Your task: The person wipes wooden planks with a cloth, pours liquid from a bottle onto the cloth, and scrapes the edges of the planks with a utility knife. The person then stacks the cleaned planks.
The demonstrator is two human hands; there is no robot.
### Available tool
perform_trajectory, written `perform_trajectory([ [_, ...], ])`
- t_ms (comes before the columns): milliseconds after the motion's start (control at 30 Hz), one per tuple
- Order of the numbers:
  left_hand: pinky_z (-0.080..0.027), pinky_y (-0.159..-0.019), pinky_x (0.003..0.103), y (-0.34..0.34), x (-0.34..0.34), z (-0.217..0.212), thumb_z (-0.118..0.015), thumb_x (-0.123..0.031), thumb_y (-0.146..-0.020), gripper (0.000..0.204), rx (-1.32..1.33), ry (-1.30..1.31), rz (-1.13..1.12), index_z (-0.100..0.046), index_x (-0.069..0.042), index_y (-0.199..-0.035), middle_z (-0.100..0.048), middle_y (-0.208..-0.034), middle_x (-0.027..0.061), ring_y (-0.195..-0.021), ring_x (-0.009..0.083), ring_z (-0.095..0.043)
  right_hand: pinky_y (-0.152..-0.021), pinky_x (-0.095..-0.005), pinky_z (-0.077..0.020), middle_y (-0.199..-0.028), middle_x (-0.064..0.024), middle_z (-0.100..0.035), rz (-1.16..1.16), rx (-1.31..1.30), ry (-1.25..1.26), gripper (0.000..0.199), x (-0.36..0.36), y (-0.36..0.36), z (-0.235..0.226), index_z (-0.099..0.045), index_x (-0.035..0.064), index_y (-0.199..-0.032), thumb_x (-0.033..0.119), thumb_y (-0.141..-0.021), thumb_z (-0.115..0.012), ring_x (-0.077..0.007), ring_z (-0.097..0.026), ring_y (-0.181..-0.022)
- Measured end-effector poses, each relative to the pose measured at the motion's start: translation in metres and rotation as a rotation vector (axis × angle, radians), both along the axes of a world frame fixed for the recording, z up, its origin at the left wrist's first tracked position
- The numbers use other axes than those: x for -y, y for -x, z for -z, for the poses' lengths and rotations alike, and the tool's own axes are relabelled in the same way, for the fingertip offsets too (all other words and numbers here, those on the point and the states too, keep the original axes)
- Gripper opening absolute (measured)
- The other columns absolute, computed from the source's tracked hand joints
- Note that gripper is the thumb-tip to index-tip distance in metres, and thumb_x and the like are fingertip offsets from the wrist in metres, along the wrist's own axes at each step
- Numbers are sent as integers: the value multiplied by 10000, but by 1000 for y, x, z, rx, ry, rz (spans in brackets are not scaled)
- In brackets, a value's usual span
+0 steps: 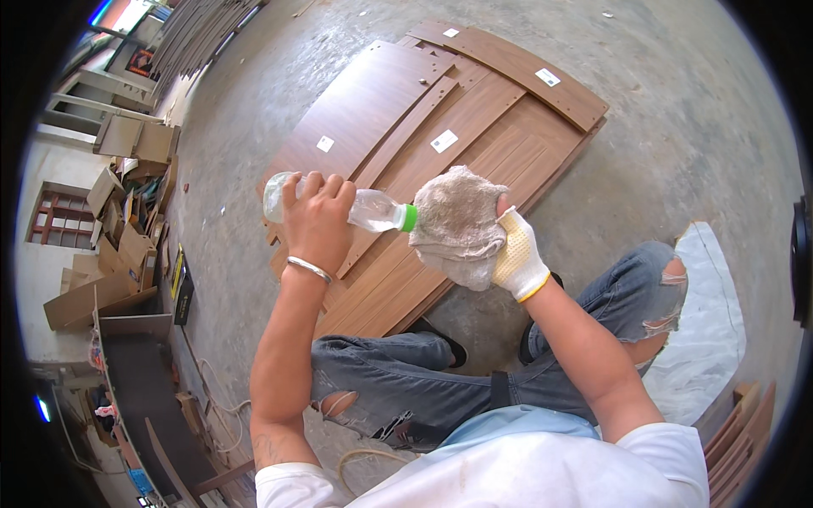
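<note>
My bare left hand (319,216) is wrapped round a clear plastic bottle (373,210) that lies nearly level in the air. The bottle's green cap (409,218) points right and meets the edge of a greyish-brown cloth (458,218). That crumpled cloth is gripped by my right hand (518,254), which wears a white and yellow dotted glove; my thumb shows bare at its top. Whether liquid comes out of the bottle I cannot tell. Beneath both hands a stack of brown wood panels (478,102) rests on the floor, with small white labels on several of them.
Flattened and open cardboard boxes (127,250) are heaped along the left wall. Long boards (199,42) lean at the upper left. A white sheet (707,322) is spread by my right knee. More wood panels (741,449) stand at the lower right, and a hose or cable (224,406) curls at the left.
</note>
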State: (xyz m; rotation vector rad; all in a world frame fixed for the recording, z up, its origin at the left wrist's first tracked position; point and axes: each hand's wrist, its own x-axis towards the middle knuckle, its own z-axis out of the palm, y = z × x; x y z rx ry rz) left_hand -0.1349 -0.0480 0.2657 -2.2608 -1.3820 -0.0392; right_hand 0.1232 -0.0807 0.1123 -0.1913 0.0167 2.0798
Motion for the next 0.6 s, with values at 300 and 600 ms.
perform_trajectory([
  [300,-411,-1085,462,15,-16,38,-749,-35,-724,353,433,92,100,-715,-88,-1071,-703,-1080,80,-1114,311,-617,-1184,-552,-423,-1477,-156,-594,-97,-143,99,601,9,17,14,-539,73,-1486,507,-1071,-522,-360,-577,-1344],
  [600,-558,-916,442,61,-66,176,-903,-122,-716,519,1003,492,-193,-712,-44,-1192,-756,-1072,157,-1022,355,-711,-1167,-543,-449,-1442,-167,-611,-48,-14,133,539,25,13,29,-547,62,-1459,460,-1102,-477,-354,-595,-1324],
])
